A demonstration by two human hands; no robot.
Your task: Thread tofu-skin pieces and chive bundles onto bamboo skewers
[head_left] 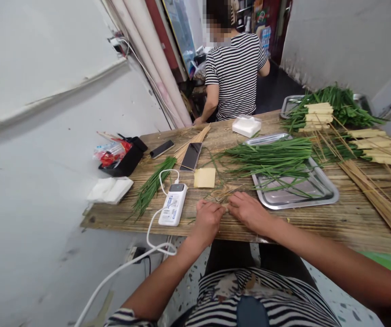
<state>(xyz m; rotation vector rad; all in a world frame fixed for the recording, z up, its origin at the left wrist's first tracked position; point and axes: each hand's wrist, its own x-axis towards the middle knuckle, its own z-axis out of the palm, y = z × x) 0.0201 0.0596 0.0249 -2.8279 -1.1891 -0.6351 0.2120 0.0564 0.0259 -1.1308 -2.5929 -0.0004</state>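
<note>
Close together at the table's front edge, both my hands have their fingers curled down. My left hand is closed, and my right hand is closed just beside it. A small pale bit shows between the fingertips; the rest of what they grip is hidden. A square yellow tofu sheet lies flat just beyond my left hand. Past my right hand, long green chives lie across a metal tray. A few thin green strands rest on the wood in front of my fingers.
A white power bank with a cable, a phone, chives and bamboo skewers lie left. Skewered tofu rolls, skewers and a leafy tray are right. A person in stripes stands beyond the table.
</note>
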